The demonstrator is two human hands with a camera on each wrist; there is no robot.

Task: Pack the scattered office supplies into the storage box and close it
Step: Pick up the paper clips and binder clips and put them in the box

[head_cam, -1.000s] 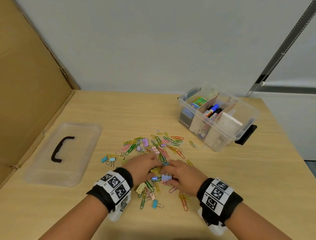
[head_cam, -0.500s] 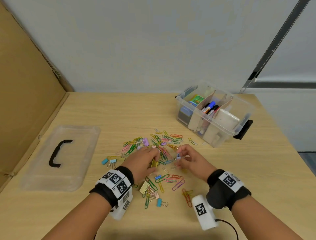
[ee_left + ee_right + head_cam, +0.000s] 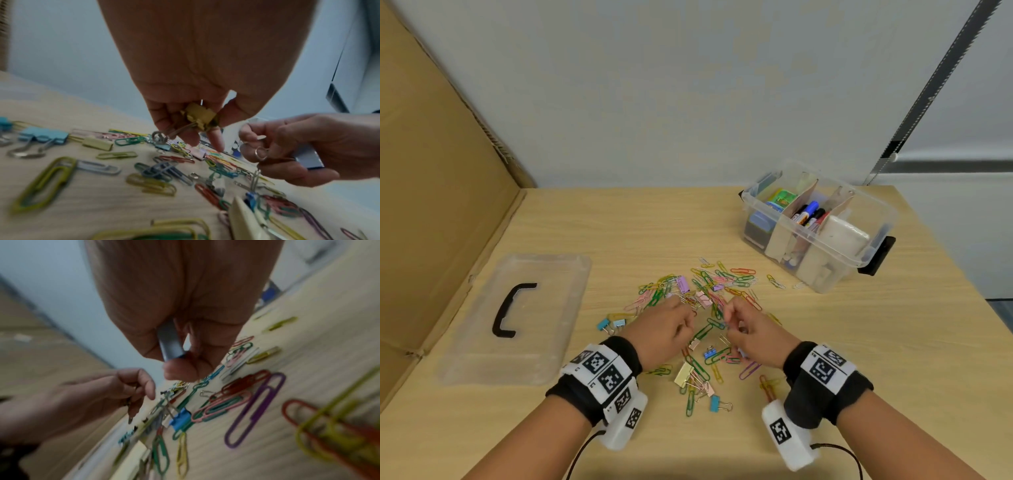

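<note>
Both hands have lifted off the clip pile w/ a catch each: left hand point(image 3: 185, 123) pinches a gold binder clip point(image 3: 200, 116), right hand point(image 3: 180, 353) grips a blue-grey one point(image 3: 169, 344). Rest still scattered on desk point(image 3: 619, 226); storage box point(image 3: 835, 253) sits open far right, lid point(image 3: 517, 318) off to left. Gathering is underway, prob. box drop next.

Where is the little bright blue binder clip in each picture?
Head: the small bright blue metal binder clip lies a little below centre, amid loose paper clips.
Left wrist: it is at lower right, partly hidden.
Right wrist: it is below centre, among green paper clips.
Shared landmark: the pale yellow metal binder clip lies close beside it in all three views.
</note>
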